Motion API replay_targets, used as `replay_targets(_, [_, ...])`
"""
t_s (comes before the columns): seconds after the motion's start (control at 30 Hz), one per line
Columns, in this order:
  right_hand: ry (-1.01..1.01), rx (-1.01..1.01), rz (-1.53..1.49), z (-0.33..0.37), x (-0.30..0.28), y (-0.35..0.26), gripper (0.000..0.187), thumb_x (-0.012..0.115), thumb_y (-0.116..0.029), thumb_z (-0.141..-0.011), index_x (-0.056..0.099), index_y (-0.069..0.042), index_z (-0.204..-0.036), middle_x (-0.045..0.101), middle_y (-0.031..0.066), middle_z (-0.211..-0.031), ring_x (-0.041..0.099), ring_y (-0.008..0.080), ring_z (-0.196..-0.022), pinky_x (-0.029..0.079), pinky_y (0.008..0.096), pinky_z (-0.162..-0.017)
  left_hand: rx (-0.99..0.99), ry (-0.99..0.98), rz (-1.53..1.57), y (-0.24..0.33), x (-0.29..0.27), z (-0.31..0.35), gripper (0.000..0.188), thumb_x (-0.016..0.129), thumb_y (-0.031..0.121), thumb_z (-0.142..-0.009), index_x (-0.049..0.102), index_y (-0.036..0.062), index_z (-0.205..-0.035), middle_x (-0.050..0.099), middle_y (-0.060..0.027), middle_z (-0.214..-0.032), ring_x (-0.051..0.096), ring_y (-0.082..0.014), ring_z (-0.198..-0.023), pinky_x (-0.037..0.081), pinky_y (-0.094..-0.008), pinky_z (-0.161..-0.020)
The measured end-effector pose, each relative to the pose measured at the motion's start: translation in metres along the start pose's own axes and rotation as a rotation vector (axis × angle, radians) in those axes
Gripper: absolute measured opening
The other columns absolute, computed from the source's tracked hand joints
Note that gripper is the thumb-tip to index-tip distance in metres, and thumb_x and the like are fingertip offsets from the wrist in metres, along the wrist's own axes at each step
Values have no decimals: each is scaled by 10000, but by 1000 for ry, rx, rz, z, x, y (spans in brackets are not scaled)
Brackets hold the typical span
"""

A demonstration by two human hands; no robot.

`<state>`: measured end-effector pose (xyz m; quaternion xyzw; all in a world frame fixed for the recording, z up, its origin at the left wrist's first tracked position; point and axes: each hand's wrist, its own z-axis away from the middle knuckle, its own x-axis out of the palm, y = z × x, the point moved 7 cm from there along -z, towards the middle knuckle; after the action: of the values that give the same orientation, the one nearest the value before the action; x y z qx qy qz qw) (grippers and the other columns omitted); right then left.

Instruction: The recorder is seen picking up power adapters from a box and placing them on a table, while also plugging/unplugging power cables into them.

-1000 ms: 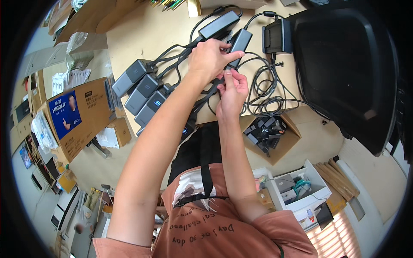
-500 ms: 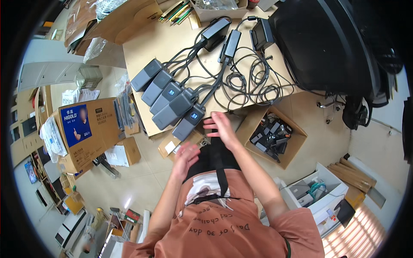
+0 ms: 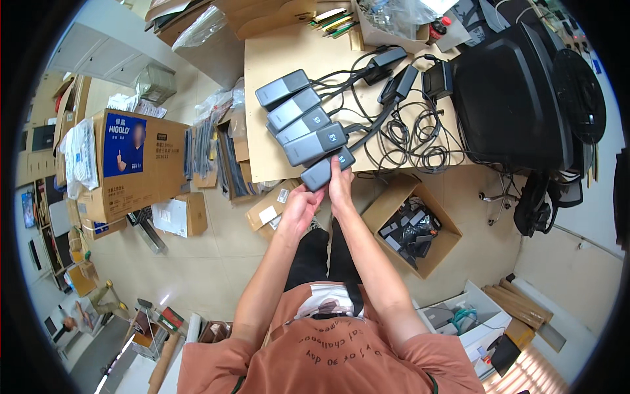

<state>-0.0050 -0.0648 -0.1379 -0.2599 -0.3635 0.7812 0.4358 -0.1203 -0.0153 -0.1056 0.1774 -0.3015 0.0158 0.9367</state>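
We have both hands on one grey power bank at the near edge of the desk (image 3: 282, 52). Our right hand (image 3: 340, 187) pinches the power bank (image 3: 317, 173), its thumb lying on top just below the small lit display (image 3: 342, 159). Our left hand (image 3: 302, 207) is curled at the near end; its fingertips are partly hidden, so we cannot tell whether they grip or only support it.

Just beyond the hands, four other power banks (image 3: 315, 146) lie fanned out toward the far left, the closest one right beside ours. Dark cables (image 3: 377, 125) lead from them, away from the hands and rightward, to two black adapters (image 3: 387, 60), while more cable lies in loose loops to the right of our hands. Below the desk, to our right hand's right, an open cardboard box (image 3: 443, 259) holds dark electronic pieces. Well to the left stands a large carton (image 3: 169, 177).
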Motion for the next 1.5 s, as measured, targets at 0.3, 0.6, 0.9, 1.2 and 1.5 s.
replay_targets(0.3, [-23, -1, 13, -15, 8, 2, 686, 477, -511, -1027, 355, -42, -1513, 344, 296, -1441, 339, 413, -1392, 286, 479, -1161, -15, -27, 53, 13, -8, -20, 493, 376, -214, -734, 485, -182, -1214, 523, -258, -1315, 549, -356, -1269, 459, -412, -1137])
replay_targets(0.6, [65, -77, 9, -49, 8, 3, 754, 573, -533, -969, 393, -7, -1477, 408, 346, -1398, 388, 450, -1335, 290, 525, -1149, -95, -54, 6, 16, -9, -45, 405, 433, -147, -839, 507, -76, -1231, 559, -222, -1313, 560, -328, -1255, 480, -467, -1098])
replay_targets(0.9, [-205, -257, -50, 44, -84, 55, 427, 613, -275, -1013, 525, -21, -1345, 613, 189, -1300, 666, 279, -1077, 529, 372, -915, -119, 237, -726, -114, -157, 7, 453, 539, 331, -1012, 541, 94, -1398, 676, -72, -1236, 664, -183, -1073, 527, -330, -875])
replay_targets(1.2, [108, 178, 543, 4, -406, 419, 204, 646, -110, -897, 697, -112, -1095, 742, 80, -889, 727, 222, -854, 567, 373, -782, -105, 406, -2099, -297, -291, -28, 648, 682, 376, -869, 510, 20, -1383, 493, -233, -1429, 505, -440, -1269, 435, -484, -1085])
replay_targets(1.5, [-60, -116, 1704, -261, -534, 628, 680, 603, -84, -880, 414, -183, -1525, 465, 85, -1467, 509, 273, -1259, 475, 408, -1004, 265, 214, -2003, -324, -222, -81, 359, 586, 204, -855, 624, -6, -1143, 586, -227, -1286, 538, -421, -1213, 407, -468, -1064])
